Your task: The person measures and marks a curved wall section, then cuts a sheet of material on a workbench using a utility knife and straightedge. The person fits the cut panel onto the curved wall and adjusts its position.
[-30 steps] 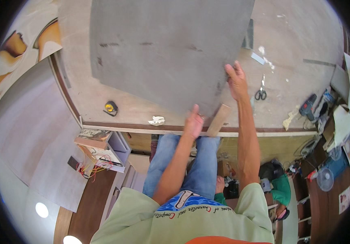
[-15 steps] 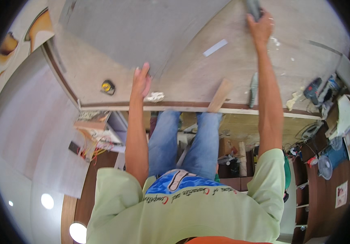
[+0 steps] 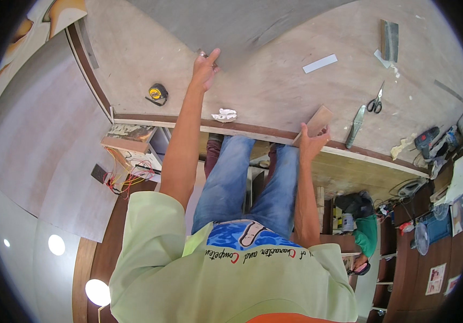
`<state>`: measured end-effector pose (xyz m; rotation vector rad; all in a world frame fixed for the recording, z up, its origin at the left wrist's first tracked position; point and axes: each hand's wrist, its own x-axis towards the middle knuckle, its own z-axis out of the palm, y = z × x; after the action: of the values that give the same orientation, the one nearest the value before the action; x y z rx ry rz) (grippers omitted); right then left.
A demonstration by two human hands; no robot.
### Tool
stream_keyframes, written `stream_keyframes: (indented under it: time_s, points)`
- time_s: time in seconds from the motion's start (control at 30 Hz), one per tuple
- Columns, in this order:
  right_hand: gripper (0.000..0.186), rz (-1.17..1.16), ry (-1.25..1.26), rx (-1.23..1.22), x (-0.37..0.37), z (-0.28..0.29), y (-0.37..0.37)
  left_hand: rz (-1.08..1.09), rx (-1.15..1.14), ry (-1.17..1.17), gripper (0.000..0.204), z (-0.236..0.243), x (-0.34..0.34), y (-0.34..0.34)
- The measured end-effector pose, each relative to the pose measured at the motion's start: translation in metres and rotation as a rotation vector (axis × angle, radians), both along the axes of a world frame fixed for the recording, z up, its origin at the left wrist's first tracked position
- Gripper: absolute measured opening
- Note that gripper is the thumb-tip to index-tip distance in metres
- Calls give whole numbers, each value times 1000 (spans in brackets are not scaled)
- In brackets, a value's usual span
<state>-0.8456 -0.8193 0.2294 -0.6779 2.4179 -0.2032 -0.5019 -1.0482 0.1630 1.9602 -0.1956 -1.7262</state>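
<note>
A large grey sheet [image 3: 226, 21] spreads over the far part of the wooden work table [image 3: 264, 91]. My left hand [image 3: 205, 71] is closed at the sheet's near left edge, its fingertips partly hidden there. Close to the table's front edge, my right hand [image 3: 312, 142] grips a short flat piece of wood [image 3: 318, 119], thumb on one side and fingers on the other. To its right lie a utility knife [image 3: 356, 126] with a greenish handle and black-handled scissors [image 3: 376, 103]. A dark grey block [image 3: 390, 41] rests at the far right beside a white strip [image 3: 320, 63].
A yellow-black tape measure [image 3: 158, 93] and crumpled white paper [image 3: 224, 115] lie on the left half. A power drill [image 3: 427, 139] sits at the right end. Loose wires [image 3: 126, 169] hang at the left. Below right, a person in green [image 3: 367, 234] is near shelves.
My right hand has let go of the dark grey block and come back to grip the wood piece. My left hand has moved forward to the grey sheet's edge. The view has shifted.
</note>
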Motion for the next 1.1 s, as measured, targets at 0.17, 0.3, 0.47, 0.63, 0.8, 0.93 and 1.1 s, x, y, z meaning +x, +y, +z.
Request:
stream_keyframes:
  time_s: [0.17,0.3,0.47,0.63,0.8,0.93,1.1]
  points:
    - [80,31,9,-106,11,4,-20,29,-58,-177,39,-10,-6,8]
    - [75,219,-224,-312,33,15,-71,-22,-153,-357,55,-8,-16,14]
    - [72,549,-333,-379,99,-8,-137,-192,-266,-747,56,5,-27,24]
    - [73,644,-234,-344,144,-30,-159,-284,-341,-603,43,26,-25,29]
    - [72,661,-156,-350,157,-36,-167,-359,-398,-493,38,32,-31,26]
    - [74,688,-116,-331,157,-38,-171,-358,-427,-497,38,27,-34,21]
    - [75,714,-123,-323,160,-43,-171,-433,-477,-550,37,18,-35,19]
